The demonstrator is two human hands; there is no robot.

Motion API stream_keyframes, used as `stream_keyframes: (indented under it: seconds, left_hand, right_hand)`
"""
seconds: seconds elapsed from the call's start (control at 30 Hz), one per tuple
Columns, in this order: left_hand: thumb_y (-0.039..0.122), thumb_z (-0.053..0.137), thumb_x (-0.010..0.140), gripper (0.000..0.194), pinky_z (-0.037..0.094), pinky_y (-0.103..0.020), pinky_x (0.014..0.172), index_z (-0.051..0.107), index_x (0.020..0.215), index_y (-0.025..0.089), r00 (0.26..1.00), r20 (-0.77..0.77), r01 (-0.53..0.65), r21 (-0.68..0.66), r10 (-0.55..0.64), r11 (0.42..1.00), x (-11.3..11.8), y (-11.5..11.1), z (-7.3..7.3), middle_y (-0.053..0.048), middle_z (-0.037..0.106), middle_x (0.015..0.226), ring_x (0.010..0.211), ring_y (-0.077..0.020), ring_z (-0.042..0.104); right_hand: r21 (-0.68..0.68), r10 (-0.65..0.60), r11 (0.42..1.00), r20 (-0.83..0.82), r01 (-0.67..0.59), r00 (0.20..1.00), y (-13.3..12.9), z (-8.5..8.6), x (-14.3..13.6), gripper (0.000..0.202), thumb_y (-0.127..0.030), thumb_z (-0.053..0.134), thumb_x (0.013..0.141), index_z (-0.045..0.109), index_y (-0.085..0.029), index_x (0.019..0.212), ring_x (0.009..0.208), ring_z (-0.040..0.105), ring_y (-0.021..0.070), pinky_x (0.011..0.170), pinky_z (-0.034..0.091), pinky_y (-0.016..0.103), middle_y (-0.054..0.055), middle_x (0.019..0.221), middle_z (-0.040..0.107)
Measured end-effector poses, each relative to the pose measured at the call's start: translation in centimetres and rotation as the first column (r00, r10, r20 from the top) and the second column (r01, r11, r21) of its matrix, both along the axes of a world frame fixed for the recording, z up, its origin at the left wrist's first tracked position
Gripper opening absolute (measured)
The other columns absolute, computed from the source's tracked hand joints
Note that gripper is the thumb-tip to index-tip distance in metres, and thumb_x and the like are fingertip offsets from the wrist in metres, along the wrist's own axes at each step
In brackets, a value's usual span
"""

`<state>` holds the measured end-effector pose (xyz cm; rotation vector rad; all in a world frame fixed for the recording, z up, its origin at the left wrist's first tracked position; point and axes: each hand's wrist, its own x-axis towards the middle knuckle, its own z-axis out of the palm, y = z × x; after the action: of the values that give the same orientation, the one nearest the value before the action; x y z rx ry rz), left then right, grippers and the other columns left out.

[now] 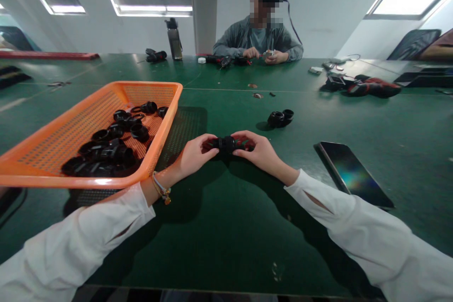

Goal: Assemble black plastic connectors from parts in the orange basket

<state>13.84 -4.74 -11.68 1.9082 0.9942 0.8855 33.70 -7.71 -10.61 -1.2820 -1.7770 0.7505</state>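
Note:
Between my two hands is a black plastic fitting (226,144), held level just above the green table (226,236). My left hand (195,155) pinches its left end between thumb and fingers. Gripping the right end is my right hand (261,152), with the thumb below and the fingers over it. My fingers cover both ends of the fitting. Beyond my right hand, another black fitting (280,118) with round openings lies on the table. To my left, an orange basket (88,182) contains several similar black parts (106,151).
A phone (352,172) lies right of my right hand. Across the table a person (256,40) handles a small object. Farther back stand a bottle (174,40) and a black item (155,55). Red and black tools (371,87) lie at the far right.

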Motion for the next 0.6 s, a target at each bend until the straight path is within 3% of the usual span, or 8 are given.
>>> stream_keyframes:
  seconds: [0.6]
  left_hand:
    - [0.022,0.058,0.072,0.027,0.052,-0.031,0.076,0.058,0.098,0.014,1.0,0.017,-0.002,-0.01,0.003,1.0,-0.07,-0.01,0.05,-0.006,0.066,0.092,0.083,-0.0177,0.064]
  right_hand:
    - [0.016,0.026,1.0,0.0,-0.026,1.0,0.2,-0.3,0.21,0.031,-0.019,0.067,0.067,0.064,-0.019,0.098,0.077,0.064,0.0162,0.065,0.048,0.029,0.003,0.09,0.071]
